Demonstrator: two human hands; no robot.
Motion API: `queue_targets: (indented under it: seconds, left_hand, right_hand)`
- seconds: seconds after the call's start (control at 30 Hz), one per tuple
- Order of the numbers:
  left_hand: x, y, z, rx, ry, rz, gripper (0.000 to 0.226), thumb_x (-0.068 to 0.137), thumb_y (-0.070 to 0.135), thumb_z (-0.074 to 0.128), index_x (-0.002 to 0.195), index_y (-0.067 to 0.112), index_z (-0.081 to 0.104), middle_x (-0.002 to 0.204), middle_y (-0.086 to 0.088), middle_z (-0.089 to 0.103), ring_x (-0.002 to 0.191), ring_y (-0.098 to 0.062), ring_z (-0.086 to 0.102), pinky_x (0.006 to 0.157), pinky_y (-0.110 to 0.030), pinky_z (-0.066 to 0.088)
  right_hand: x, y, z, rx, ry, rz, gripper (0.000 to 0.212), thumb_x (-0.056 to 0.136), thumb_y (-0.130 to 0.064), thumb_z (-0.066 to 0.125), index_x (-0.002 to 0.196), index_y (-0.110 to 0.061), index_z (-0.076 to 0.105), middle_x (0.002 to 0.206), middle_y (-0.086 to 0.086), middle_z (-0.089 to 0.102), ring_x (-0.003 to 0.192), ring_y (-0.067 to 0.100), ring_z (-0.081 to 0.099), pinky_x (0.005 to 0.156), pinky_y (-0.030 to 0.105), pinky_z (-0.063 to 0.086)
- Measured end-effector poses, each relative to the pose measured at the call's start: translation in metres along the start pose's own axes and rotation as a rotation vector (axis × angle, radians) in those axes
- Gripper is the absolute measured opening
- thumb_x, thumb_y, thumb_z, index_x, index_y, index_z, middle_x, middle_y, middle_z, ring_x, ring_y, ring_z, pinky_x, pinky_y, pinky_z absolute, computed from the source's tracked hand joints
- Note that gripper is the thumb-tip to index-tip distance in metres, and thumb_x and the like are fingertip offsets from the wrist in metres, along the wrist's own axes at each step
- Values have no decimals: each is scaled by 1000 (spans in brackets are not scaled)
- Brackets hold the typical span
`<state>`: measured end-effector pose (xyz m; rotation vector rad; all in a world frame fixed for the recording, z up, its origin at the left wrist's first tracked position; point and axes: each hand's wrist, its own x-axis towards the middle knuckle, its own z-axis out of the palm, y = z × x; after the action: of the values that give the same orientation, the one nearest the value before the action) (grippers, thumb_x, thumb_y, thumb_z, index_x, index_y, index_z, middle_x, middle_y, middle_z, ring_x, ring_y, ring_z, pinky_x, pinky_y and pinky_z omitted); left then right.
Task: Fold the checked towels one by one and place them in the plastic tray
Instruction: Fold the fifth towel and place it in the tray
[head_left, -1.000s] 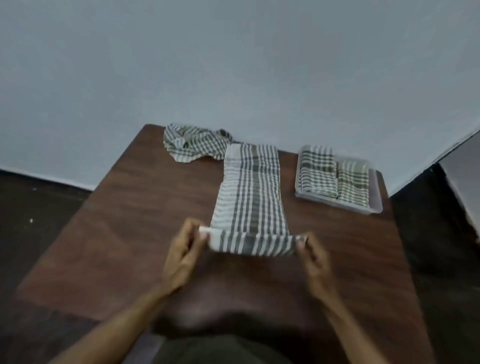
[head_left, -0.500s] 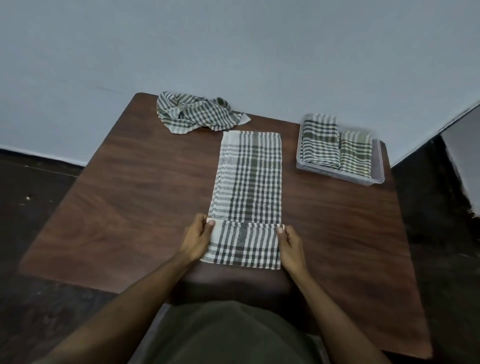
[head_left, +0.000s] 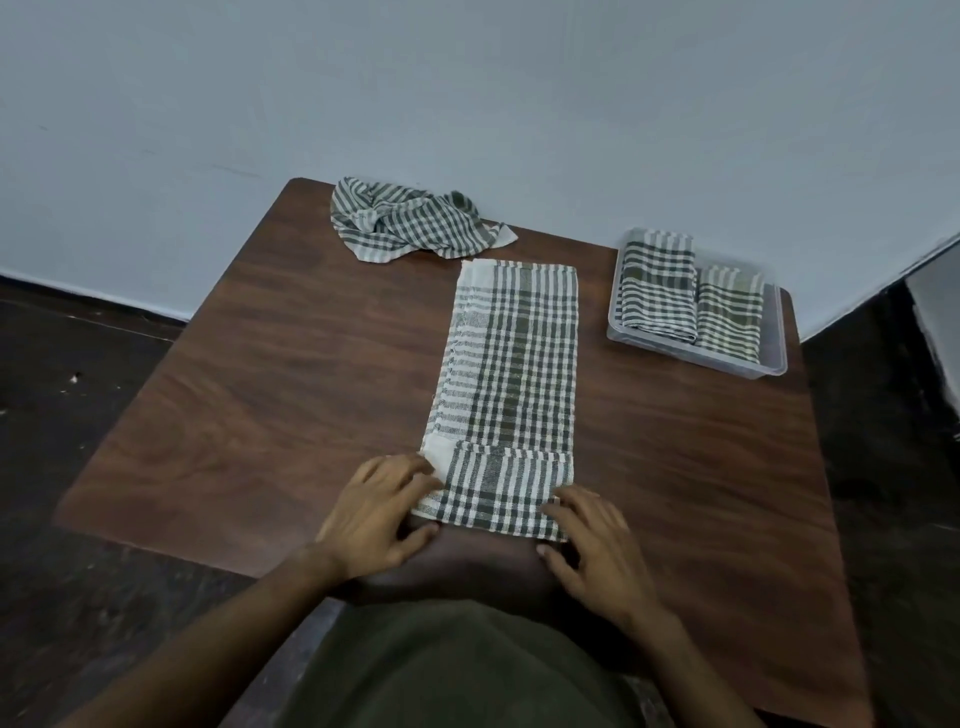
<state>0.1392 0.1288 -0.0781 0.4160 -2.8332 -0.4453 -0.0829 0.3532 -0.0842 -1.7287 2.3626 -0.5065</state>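
Your left hand (head_left: 376, 512) and right hand (head_left: 597, 545), fingers flat and holding nothing, now press down the towel (head_left: 511, 364)'s near end, lifted a second ago; first cross-fold laid on the counter (head_left: 260, 389).

No text, label, brand, number or sign can be read anywhere.

Both bare forearms reach forward, converging toward the hands. The left hand (head_left: 382, 512) lies palm down with fingers nearly straight and spread, pointing toward the right hand. The right hand (head_left: 592, 551) lies palm down just beside it, fingers loosely bent, thumb tucked inward.
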Motion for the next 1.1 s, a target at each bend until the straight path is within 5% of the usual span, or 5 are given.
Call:
queue_targets:
  seconds: [0.27, 0.4, 0.67, 0.97, 1.1]
  left_hand:
    - [13, 0, -5, -82, -151, 38, 15, 83, 30, 55, 90, 27, 68, 98, 9, 69, 106, -10, 63, 104, -34, 37]
    - [21, 12, -29, -619, -265, -315, 9, 82, 20, 61, 82, 23, 70, 78, 11, 70, 69, -5, 63, 66, -21, 47]
    - [65, 10, -10, -1353, 2, -1013, 12, 90, 18, 63, 96, 9, 70, 89, -11, 73, 83, -26, 66, 77, -38, 55]
    - [64, -2, 3, -1079, 63, -956, 47, 84, -11, 62, 128, 3, 53, 73, -7, 65, 60, -12, 63, 59, -25, 56]
    - [55, 2, 5, -691, 153, -805, 43, 83, 9, 69, 124, 14, 56, 87, 2, 62, 72, -15, 59, 69, -32, 53]
  right_hand:
    - [14, -4, -9, 86, -124, -36, 9, 86, -30, 53, 83, -25, 60, 106, -8, 64, 106, 14, 57, 101, 36, 35]
    - [12, -11, -45, 613, -286, 158, 14, 86, -21, 64, 72, -22, 61, 79, -4, 67, 80, 8, 61, 81, 25, 45]
    - [59, -11, -38, 1235, 30, 858, 23, 95, -32, 56, 87, -13, 66, 85, 3, 75, 72, 18, 68, 62, 29, 52]
    - [65, -11, -19, 1001, 202, 829, 33, 85, 12, 59, 114, -4, 54, 50, -12, 53, 47, -4, 52, 52, 10, 45]
    - [58, -8, -11, 627, 345, 649, 44, 80, 0, 70, 121, -7, 57, 84, -2, 58, 72, -3, 54, 67, 7, 43]
